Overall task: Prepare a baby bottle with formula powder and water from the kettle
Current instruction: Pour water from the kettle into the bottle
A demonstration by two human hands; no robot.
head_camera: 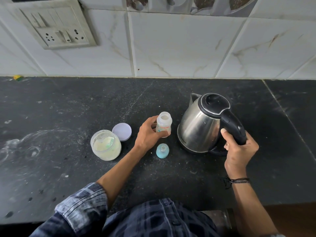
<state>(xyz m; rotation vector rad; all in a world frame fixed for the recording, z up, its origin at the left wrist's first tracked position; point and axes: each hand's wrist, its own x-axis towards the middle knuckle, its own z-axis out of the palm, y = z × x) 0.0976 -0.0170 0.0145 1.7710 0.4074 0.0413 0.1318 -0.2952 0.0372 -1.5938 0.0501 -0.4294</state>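
Left fingers (pixel 154 132) around clear plastic bottle (pixel 163 124), right fingers (pixel 229 139) around steel kettle's (pixel 198 129) black handle (pixel 233 127).

Small dark brand lettering low on the steel body of the kettle (pixel 198 129), near its 7 o'clock edge, running sideways; too small to read for certain. Red printed wording on the label of the baby bottle (pixel 163 126), at about 9 o'clock from the kettle, with coloured marks beneath; letters blurred, not legible. No other text, numbers or signs readable anywhere.
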